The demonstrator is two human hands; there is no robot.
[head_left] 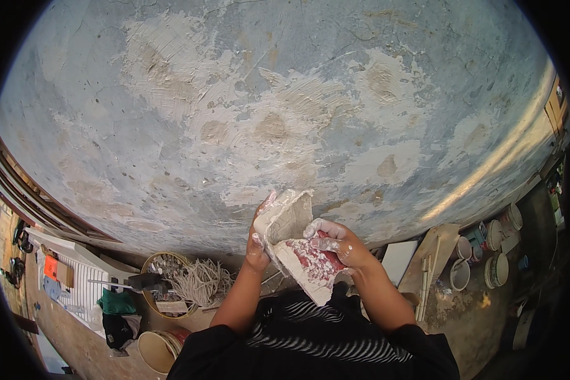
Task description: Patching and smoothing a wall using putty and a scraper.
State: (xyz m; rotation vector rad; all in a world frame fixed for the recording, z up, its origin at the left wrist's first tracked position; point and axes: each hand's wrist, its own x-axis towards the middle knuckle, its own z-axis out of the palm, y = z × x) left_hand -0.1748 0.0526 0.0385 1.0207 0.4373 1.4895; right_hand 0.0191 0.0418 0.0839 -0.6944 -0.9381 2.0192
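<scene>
My left hand [259, 244] grips the edge of a pale, putty-caked board [291, 209]. My right hand [342, 247], white with putty, is closed on a red tool [320, 263] smeared with putty, whose wide pale edge [316, 288] points down toward me. The tool touches or overlaps the board; exactly where they meet is unclear. Beyond my hands rises a blue-grey wall [462, 82] with rough, lighter patches of plaster.
Along the wall's foot lie a yellow tub [158, 304] with coiled rope [202, 282], a white ribbed panel [76, 291], green cloth [114, 301] and a bucket [155, 351]. At right lean a white board [399, 259] and a wooden board [437, 247], near several pails [497, 269].
</scene>
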